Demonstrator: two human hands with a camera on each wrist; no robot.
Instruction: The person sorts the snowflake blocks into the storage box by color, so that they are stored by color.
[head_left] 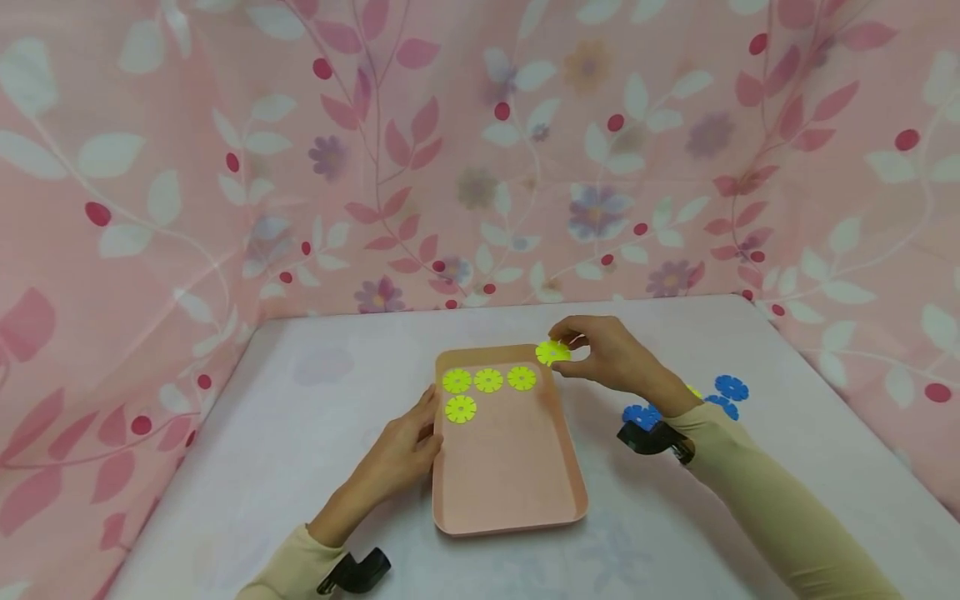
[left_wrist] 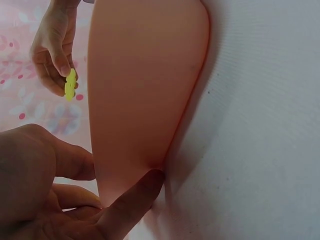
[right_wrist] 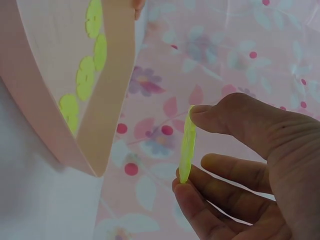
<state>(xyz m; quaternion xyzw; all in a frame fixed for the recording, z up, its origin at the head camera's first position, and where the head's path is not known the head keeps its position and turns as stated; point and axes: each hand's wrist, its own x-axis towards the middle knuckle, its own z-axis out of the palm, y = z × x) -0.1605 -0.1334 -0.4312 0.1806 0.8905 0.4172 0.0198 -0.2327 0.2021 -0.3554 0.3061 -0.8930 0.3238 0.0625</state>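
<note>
My right hand (head_left: pixel 611 357) pinches a yellow-green notched plastic disc (head_left: pixel 552 352) between thumb and fingertips, over the far right corner of a pink tray (head_left: pixel 498 475). In the right wrist view this disc (right_wrist: pixel 187 147) stands edge-on between thumb and fingers. Several matching discs lie in the tray: a row of three (head_left: pixel 488 381) along its far end, and a lone disc (head_left: pixel 461 409) nearer me under the left one. My left hand (head_left: pixel 401 450) grips the tray's left side. In the left wrist view, one finger (left_wrist: pixel 135 200) lies against the tray's lower outer wall (left_wrist: pixel 145 85).
On the white table (head_left: pixel 330 383), right of the tray, lie several blue notched discs (head_left: pixel 731 387). A yellow-green disc (head_left: pixel 694 390) there is mostly hidden behind the right wrist. A pink floral curtain (head_left: pixel 465 167) surrounds the table's back and sides.
</note>
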